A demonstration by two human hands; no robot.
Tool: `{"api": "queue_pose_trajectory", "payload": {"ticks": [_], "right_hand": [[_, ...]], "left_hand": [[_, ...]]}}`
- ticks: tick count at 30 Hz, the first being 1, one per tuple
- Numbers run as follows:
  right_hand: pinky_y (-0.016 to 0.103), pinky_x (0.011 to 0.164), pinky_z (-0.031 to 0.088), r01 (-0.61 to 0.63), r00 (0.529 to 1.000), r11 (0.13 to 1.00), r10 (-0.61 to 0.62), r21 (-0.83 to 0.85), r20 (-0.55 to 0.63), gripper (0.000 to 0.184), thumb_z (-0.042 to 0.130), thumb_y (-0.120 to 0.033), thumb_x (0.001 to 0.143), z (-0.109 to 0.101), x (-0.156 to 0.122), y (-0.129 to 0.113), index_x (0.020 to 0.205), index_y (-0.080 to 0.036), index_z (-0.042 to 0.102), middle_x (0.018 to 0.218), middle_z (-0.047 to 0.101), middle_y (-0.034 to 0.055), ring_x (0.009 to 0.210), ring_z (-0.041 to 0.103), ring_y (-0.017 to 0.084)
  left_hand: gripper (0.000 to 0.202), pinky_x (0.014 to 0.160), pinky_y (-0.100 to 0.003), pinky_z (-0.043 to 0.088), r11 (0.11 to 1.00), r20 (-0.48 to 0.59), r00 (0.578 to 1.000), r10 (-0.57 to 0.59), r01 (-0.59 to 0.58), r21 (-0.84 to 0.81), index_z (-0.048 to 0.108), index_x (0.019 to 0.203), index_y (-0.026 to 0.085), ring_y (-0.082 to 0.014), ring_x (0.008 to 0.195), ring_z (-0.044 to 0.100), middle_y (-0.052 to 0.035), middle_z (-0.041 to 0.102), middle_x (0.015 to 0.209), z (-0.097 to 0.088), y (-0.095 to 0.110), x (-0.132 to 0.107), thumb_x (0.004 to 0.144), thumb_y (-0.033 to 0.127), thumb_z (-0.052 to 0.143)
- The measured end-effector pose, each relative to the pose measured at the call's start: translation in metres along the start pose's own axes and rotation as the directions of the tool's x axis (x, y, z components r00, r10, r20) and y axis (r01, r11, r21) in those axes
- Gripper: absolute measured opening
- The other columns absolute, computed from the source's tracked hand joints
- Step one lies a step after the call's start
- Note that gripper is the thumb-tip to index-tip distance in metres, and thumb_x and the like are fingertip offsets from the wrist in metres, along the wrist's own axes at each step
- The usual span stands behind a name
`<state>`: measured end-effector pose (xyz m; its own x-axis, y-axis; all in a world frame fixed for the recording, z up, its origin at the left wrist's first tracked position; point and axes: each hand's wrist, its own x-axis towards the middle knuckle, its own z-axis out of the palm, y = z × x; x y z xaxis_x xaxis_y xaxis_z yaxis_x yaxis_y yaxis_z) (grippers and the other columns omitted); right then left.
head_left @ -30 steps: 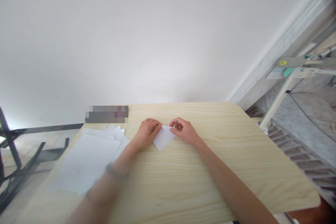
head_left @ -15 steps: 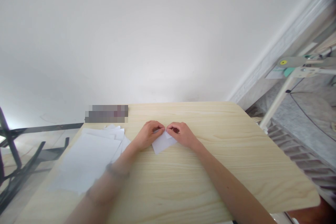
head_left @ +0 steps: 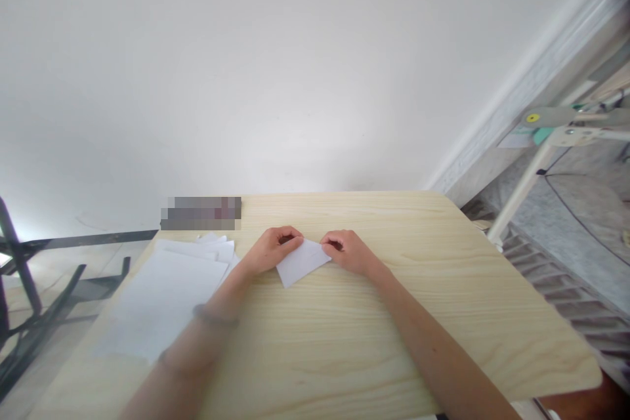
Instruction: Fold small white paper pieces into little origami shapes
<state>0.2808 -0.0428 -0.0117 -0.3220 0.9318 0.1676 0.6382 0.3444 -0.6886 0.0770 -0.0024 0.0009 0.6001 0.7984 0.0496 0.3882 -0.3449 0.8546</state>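
The small folded paper (head_left: 302,264) is on the counter (head_left: 315,348), b/w the two hands. Both touch it, so neither is really nearer, but the L hand (head_left: 272,252) covers more of it.

From the middle of the paper, the L hand sits at abt 10 o'clock, w/ its thumb laid on the top edge and the tips near 12. The R hand (head_left: 348,252) sits at abt 2 o'clock, w/ its tips on that end. The long way of the paper runs approx from 8 to 2, so the R hand is at the far end of that line. One free corner pts to 7, w/ no hand on it.

Both hands look like they pinch the paper, thumb vs. finger, w/ a round gap behind the tips. Can't tell how hard, or what the fingers underneath do.

The big pile of white sheets (head_left: 170,295) is near 9 o'clock from the small paper, well apart, by the L arm w/ its dark band (head_left: 215,319).
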Motion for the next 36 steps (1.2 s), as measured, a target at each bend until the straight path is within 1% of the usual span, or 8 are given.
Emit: {"api": "queue_pose_trajectory", "payload": {"ticks": [5,9,19,21,24,29,33,36], "right_hand": [[0.020,0.055,0.033,0.048,0.998,0.998,-0.050,-0.030,-0.045,0.017,0.047,-0.023,0.079,0.010,0.002,-0.005,0.070,-0.016,0.059,0.062,0.057,-0.0005,0.055,0.045,0.008],[0.020,0.055,0.033,0.063,0.997,0.998,-0.062,-0.001,-0.050,0.015,0.046,-0.022,0.079,0.012,0.002,-0.007,0.072,-0.016,0.057,0.065,0.056,-0.0005,0.057,0.045,0.008],[0.019,0.051,0.030,0.023,1.000,0.997,-0.025,0.076,0.015,0.015,0.045,-0.018,0.076,-0.003,0.000,0.000,0.064,-0.015,0.054,0.058,0.051,-0.0028,0.054,0.042,0.007],[0.019,0.050,0.030,0.029,0.999,0.997,-0.030,0.072,0.018,0.016,0.045,-0.018,0.077,-0.003,0.000,0.000,0.064,-0.015,0.055,0.058,0.051,-0.0027,0.054,0.042,0.007],[0.019,0.052,0.031,0.048,0.999,0.998,-0.048,0.029,0.008,0.017,0.045,-0.022,0.079,0.002,-0.001,-0.004,0.069,-0.016,0.057,0.061,0.055,-0.0018,0.055,0.044,0.008],[0.020,0.057,0.032,0.089,0.996,0.995,-0.090,-0.054,-0.026,0.017,0.046,-0.021,0.079,0.008,0.002,-0.008,0.070,-0.016,0.060,0.063,0.058,-0.0015,0.055,0.044,0.008],[0.019,0.055,0.032,0.086,0.996,0.996,-0.086,-0.018,0.002,0.015,0.047,-0.019,0.078,0.005,0.003,-0.007,0.071,-0.016,0.061,0.065,0.059,-0.0008,0.056,0.046,0.008],[0.019,0.055,0.033,0.082,0.996,0.996,-0.083,0.037,0.017,0.015,0.046,-0.019,0.077,0.001,0.003,-0.005,0.070,-0.015,0.060,0.064,0.057,-0.0011,0.057,0.046,0.008]], "left_hand": [[0.027,0.069,-0.025,0.038,0.975,0.031,0.991,0.133,-0.136,0.176,0.066,0.077,0.018,-0.0140,0.069,0.050,-0.0011,0.060,0.069,0.006,0.005,0.001,0.079,0.038,0.048],[0.028,0.084,-0.029,0.034,0.970,0.057,0.985,0.162,-0.169,0.175,0.065,0.077,0.018,-0.0117,0.064,0.050,0.0006,0.063,0.070,0.007,0.003,0.002,0.083,0.035,0.044],[0.031,0.056,-0.022,0.037,0.999,0.017,0.999,0.034,-0.035,0.033,0.062,0.076,0.014,-0.0119,0.065,0.050,-0.0017,0.056,0.073,0.000,0.002,0.000,0.082,0.037,0.043],[0.031,0.058,-0.022,0.038,0.997,0.031,0.998,0.056,-0.058,0.057,0.063,0.074,0.015,-0.0122,0.065,0.050,-0.0011,0.056,0.070,0.001,0.002,0.000,0.082,0.037,0.043],[0.029,0.074,-0.026,0.039,0.988,0.063,0.992,0.109,-0.115,0.103,0.063,0.071,0.017,-0.0120,0.065,0.051,0.0009,0.059,0.066,0.003,0.001,0.001,0.082,0.037,0.043],[0.029,0.099,-0.032,0.024,0.982,0.098,0.986,0.135,-0.147,0.119,0.060,0.068,0.018,-0.0094,0.062,0.051,0.0040,0.060,0.066,0.004,-0.001,0.003,0.083,0.035,0.042],[0.030,0.101,-0.033,0.021,0.986,0.106,0.988,0.114,-0.126,0.112,0.058,0.064,0.017,-0.0085,0.058,0.050,0.0050,0.057,0.061,0.004,-0.002,0.003,0.083,0.035,0.042],[0.030,0.090,-0.031,0.034,0.991,0.068,0.994,0.088,-0.094,0.091,0.059,0.065,0.016,-0.0101,0.061,0.050,0.0030,0.056,0.061,0.002,-0.001,0.003,0.081,0.036,0.043]]}}
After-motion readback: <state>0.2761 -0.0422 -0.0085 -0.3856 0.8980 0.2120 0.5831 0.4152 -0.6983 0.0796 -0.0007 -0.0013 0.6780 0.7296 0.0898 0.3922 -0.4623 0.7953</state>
